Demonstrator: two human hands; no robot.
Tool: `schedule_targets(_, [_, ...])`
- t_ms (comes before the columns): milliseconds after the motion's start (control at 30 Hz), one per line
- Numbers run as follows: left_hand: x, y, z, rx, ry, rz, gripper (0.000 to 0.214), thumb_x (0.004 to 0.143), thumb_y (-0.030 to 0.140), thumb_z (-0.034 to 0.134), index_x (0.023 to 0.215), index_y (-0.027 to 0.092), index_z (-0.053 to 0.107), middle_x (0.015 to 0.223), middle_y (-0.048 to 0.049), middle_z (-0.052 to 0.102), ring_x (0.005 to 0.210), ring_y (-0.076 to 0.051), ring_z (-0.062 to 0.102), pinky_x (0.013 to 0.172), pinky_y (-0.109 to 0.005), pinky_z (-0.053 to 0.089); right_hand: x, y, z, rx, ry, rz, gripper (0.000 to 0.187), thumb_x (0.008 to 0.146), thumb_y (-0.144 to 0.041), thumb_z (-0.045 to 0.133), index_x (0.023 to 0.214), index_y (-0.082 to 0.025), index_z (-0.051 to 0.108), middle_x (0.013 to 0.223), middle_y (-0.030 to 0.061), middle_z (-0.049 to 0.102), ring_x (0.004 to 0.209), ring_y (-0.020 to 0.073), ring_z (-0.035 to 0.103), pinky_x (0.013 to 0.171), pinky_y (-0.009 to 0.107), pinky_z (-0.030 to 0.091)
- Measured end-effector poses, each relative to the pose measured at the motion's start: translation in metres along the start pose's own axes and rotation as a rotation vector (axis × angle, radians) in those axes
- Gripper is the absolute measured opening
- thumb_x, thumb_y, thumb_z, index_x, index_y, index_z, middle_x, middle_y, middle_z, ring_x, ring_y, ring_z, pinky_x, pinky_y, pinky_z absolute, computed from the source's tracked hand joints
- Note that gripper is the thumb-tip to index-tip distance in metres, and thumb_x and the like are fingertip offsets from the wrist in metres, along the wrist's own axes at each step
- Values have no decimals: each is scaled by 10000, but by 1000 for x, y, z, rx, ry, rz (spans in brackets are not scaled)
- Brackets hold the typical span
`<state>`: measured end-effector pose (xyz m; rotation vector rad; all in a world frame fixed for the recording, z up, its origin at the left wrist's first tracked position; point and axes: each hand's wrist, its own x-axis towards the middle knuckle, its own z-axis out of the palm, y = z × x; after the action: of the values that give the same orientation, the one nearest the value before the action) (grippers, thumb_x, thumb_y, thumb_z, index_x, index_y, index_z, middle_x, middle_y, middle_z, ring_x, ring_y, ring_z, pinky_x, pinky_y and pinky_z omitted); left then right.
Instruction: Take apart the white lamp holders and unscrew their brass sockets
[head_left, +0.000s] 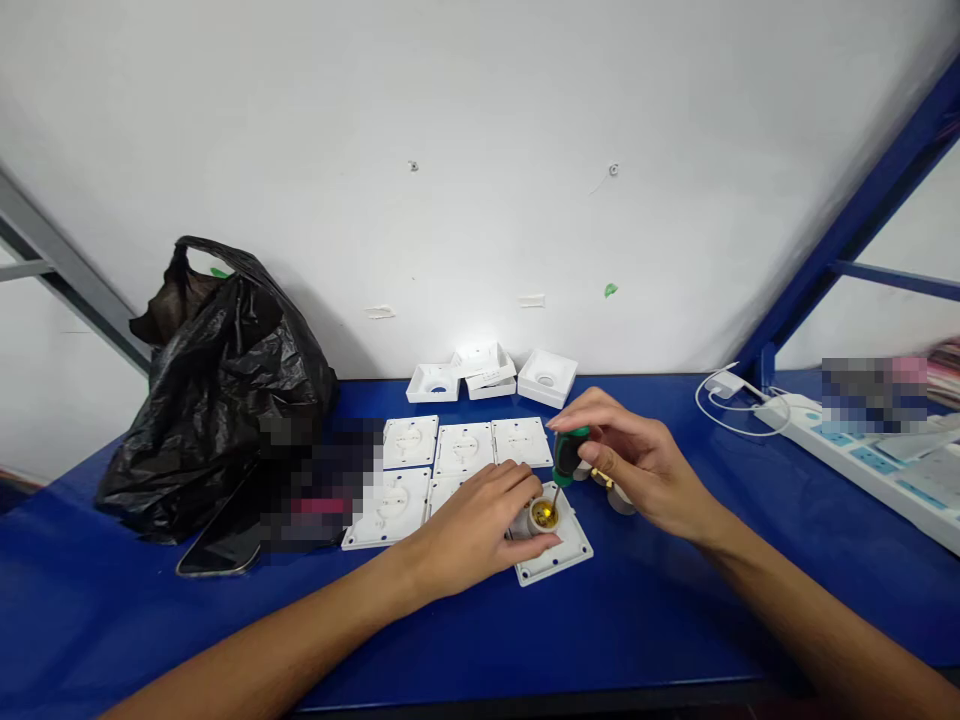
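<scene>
In my right hand [634,455] is a short screwdriver [567,458] with a green and black handle, held nearly upright. Its shaft reaches down into a round lamp socket [534,517] with a brass-coloured inside. My left hand [487,515] grips that socket, the thumb at its near side and the fingers at its far side. Under the socket lies a square white plate [559,562] with holes along its edges. More round sockets [621,499] sit behind my right hand, partly hidden by it. The screw at the screwdriver's tip is too small to make out.
Several white plates [409,440] lie in rows left of my hands. White square box covers [547,375] are piled against the wall. A black plastic bag [232,370] stands at the left, a phone [225,535] before it. At the right lies a power strip [885,475] with a cable.
</scene>
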<state>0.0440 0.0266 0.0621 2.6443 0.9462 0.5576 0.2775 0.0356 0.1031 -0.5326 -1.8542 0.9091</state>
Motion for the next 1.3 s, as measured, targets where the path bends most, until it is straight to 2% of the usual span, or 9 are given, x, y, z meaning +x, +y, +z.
schedule_targets(67, [0, 1, 0, 7, 3, 2, 295, 980, 434, 775, 1023, 200, 601, 1019, -46, 666, 950, -257, 644, 834, -359, 523, 0, 1, -1, 32, -44, 40, 292, 1092, -310, 580, 1325, -391, 736, 1192, 56, 687, 1082, 203, 639, 867, 372, 567])
schedule_targets(233, [0, 0, 0, 11, 4, 4, 300, 968, 419, 793, 1020, 206, 588, 1025, -45, 668, 944, -252, 639, 820, -349, 518, -1, 4, -2, 52, 28, 21, 244, 1032, -330, 692, 1259, -381, 767, 1140, 49, 693, 1053, 209, 629, 864, 370, 550])
schedule_targets(367, [0, -1, 1, 9, 8, 7, 291, 981, 427, 775, 1024, 209, 588, 1017, -41, 664, 951, -251, 638, 828, -351, 514, -2, 5, -3, 70, -19, 79, 263, 1074, -336, 617, 1295, -396, 746, 1258, 60, 710, 1173, 233, 629, 883, 383, 552])
schedule_targets(500, [0, 0, 0, 9, 3, 7, 285, 990, 428, 762, 1015, 205, 585, 1005, -38, 657, 935, -244, 636, 819, -349, 511, -1, 4, -5, 102, 66, 57, 191, 1001, -337, 737, 1172, -399, 796, 1157, 35, 673, 1024, 195, 627, 790, 334, 556])
schedule_targets(667, [-1, 0, 0, 20, 2, 12, 287, 998, 439, 750, 1031, 205, 587, 1016, -45, 658, 935, -246, 638, 815, -350, 515, -2, 5, -6, 150, 27, 101, 206, 1044, -362, 667, 1200, -393, 798, 1232, 53, 678, 1141, 221, 621, 865, 369, 554])
schedule_targets(800, [-1, 0, 1, 21, 2, 8, 301, 975, 418, 787, 1037, 201, 588, 1016, -42, 656, 944, -249, 638, 819, -348, 515, -4, 7, -2, 220, 37, 147, 193, 1042, -362, 674, 1183, -397, 800, 1169, 37, 677, 942, 169, 621, 722, 298, 533])
schedule_targets(933, [0, 0, 0, 4, 3, 13, 295, 973, 406, 790, 1020, 206, 579, 1017, -41, 659, 931, -246, 636, 804, -344, 510, -5, 7, 0, 256, 47, 155, 209, 1017, -410, 710, 1212, -394, 782, 1193, 31, 690, 1064, 189, 626, 823, 311, 547])
schedule_targets(1167, [-1, 1, -3, -21, 6, 8, 283, 977, 398, 786, 1005, 209, 577, 1006, -36, 660, 934, -246, 644, 800, -340, 502, -5, 6, -1, 274, 60, 187, 178, 1014, -393, 713, 1178, -386, 780, 1228, 25, 705, 1044, 182, 637, 819, 310, 549])
schedule_targets(1300, [-1, 1, -2, -28, 6, 6, 279, 979, 399, 780, 1006, 211, 576, 1005, -34, 663, 943, -247, 645, 804, -341, 499, -5, 5, 1, 285, 57, 255, 233, 1042, -391, 668, 1260, -387, 753, 1228, 33, 702, 1014, 171, 642, 822, 298, 551])
